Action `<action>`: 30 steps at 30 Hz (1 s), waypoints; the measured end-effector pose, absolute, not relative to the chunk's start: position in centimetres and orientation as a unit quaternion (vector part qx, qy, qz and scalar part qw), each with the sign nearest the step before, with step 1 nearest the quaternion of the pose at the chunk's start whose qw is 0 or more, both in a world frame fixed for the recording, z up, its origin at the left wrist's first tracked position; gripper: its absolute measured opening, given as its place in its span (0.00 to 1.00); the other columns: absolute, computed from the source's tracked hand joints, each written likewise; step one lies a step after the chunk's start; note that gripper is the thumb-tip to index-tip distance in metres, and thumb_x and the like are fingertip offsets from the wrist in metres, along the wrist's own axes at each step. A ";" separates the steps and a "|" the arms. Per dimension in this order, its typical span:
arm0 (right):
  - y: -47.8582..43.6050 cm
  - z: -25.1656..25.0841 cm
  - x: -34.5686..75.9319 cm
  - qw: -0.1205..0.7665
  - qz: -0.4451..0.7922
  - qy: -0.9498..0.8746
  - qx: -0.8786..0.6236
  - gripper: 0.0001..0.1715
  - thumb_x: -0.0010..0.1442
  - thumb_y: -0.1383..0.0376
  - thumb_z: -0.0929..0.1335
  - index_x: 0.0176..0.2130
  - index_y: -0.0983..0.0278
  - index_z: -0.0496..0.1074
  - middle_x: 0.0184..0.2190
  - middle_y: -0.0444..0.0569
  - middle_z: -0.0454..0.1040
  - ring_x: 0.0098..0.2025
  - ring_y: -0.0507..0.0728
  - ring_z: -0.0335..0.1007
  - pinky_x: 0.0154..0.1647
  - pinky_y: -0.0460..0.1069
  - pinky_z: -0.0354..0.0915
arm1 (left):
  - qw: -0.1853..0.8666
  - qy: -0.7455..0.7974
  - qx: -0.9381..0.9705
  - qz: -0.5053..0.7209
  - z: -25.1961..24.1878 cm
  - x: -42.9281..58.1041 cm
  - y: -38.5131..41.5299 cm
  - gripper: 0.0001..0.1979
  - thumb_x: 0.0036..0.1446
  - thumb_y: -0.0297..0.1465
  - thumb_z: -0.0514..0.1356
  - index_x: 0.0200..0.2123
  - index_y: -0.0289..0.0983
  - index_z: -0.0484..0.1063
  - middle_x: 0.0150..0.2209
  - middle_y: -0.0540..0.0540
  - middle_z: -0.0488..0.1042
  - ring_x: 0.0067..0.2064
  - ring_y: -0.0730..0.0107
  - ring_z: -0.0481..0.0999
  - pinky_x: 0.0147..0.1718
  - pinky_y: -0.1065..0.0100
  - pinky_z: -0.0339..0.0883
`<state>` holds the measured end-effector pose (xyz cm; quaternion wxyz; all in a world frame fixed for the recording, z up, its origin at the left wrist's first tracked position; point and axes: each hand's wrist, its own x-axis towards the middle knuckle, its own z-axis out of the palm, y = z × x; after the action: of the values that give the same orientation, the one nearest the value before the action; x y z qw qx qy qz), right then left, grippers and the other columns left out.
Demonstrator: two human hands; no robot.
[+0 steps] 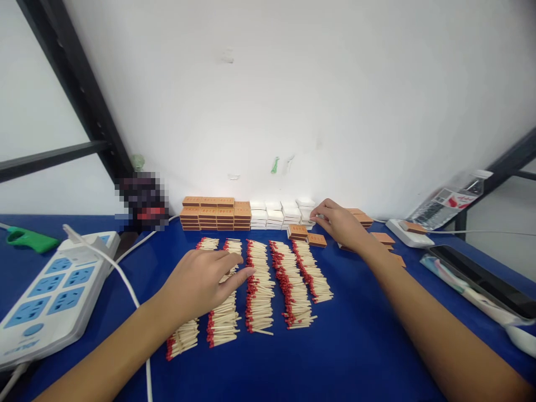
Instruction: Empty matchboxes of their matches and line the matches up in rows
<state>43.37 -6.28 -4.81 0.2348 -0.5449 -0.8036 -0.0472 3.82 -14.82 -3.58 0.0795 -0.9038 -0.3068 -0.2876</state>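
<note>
Several rows of red-tipped matches lie on the blue table. My left hand hovers over the left rows, its thumb and fingers apart with nothing between them. Against the wall stand stacked orange matchboxes, and beside them white box trays. My right hand is at the right end of the white stack, fingertips pinched together at a white tray; whether it grips one is too small to tell. Just below its fingertips lie a few orange boxes.
More orange matchboxes lie behind my right forearm. A power strip, its white cable and a green lighter-like object are at left. At right are a white adapter, a plastic bottle and a black phone.
</note>
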 end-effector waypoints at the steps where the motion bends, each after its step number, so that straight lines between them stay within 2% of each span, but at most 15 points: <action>1: -6.2 -5.0 43.3 0.233 -0.053 -0.805 -0.543 0.15 0.72 0.60 0.62 0.43 0.60 0.77 0.45 0.56 0.73 0.39 0.63 0.74 0.45 0.59 0.70 | 0.080 -0.307 -0.904 -0.288 -3.6 3.8 -14.8 0.20 0.74 0.42 0.55 0.38 0.36 0.80 0.24 0.51 0.77 0.24 0.70 0.76 0.25 0.67 0.62; 7: -6.0 -5.4 43.0 0.210 -0.063 -0.818 -0.531 0.13 0.73 0.63 0.60 0.42 0.59 0.73 0.47 0.56 0.76 0.46 0.65 0.74 0.48 0.58 0.68 | 0.079 -0.310 -0.904 -0.284 -3.6 3.7 -14.8 0.20 0.75 0.42 0.55 0.38 0.36 0.81 0.24 0.51 0.76 0.24 0.70 0.75 0.25 0.67 0.61; 12: -5.9 -5.4 43.0 0.198 -0.067 -0.824 -0.526 0.12 0.73 0.63 0.60 0.42 0.59 0.72 0.46 0.56 0.78 0.47 0.65 0.74 0.50 0.58 0.68 | 0.078 -0.313 -0.903 -0.284 -3.8 3.7 -14.9 0.20 0.75 0.43 0.55 0.38 0.37 0.81 0.24 0.51 0.76 0.24 0.70 0.75 0.25 0.67 0.61; 18: -5.9 -5.4 42.6 0.171 -0.090 -0.822 -0.536 0.15 0.74 0.64 0.58 0.42 0.60 0.72 0.45 0.58 0.79 0.48 0.67 0.74 0.50 0.61 0.68 | 0.078 -0.314 -0.903 -0.281 -3.7 3.7 -14.8 0.21 0.75 0.43 0.55 0.38 0.37 0.81 0.23 0.51 0.77 0.24 0.70 0.76 0.25 0.67 0.61; 23: -6.2 -5.6 42.7 0.159 -0.093 -0.814 -0.551 0.13 0.73 0.61 0.61 0.48 0.60 0.73 0.50 0.58 0.77 0.48 0.67 0.75 0.49 0.61 0.70 | 0.079 -0.312 -0.903 -0.284 -3.7 3.6 -14.8 0.21 0.75 0.43 0.54 0.38 0.37 0.81 0.24 0.51 0.77 0.24 0.70 0.76 0.25 0.67 0.61; 26: -6.2 -5.9 43.0 0.160 -0.098 -0.806 -0.562 0.15 0.71 0.58 0.63 0.53 0.61 0.71 0.54 0.59 0.73 0.47 0.67 0.76 0.48 0.61 0.71 | 0.078 -0.312 -0.904 -0.282 -3.6 3.6 -14.8 0.21 0.75 0.43 0.54 0.38 0.37 0.81 0.24 0.51 0.77 0.24 0.70 0.76 0.25 0.67 0.61; 30: -5.9 -6.5 43.6 0.196 -0.094 -0.787 -0.577 0.19 0.69 0.55 0.66 0.56 0.60 0.68 0.52 0.59 0.73 0.50 0.69 0.76 0.46 0.60 0.72 | 0.077 -0.314 -0.904 -0.282 -3.6 3.6 -14.8 0.21 0.75 0.43 0.54 0.37 0.37 0.80 0.24 0.51 0.77 0.24 0.70 0.76 0.25 0.67 0.61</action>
<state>43.64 -5.88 -6.52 0.1958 -0.5773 -0.7871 -0.0939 3.62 -14.83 -3.63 0.0767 -0.9036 -0.3137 -0.2816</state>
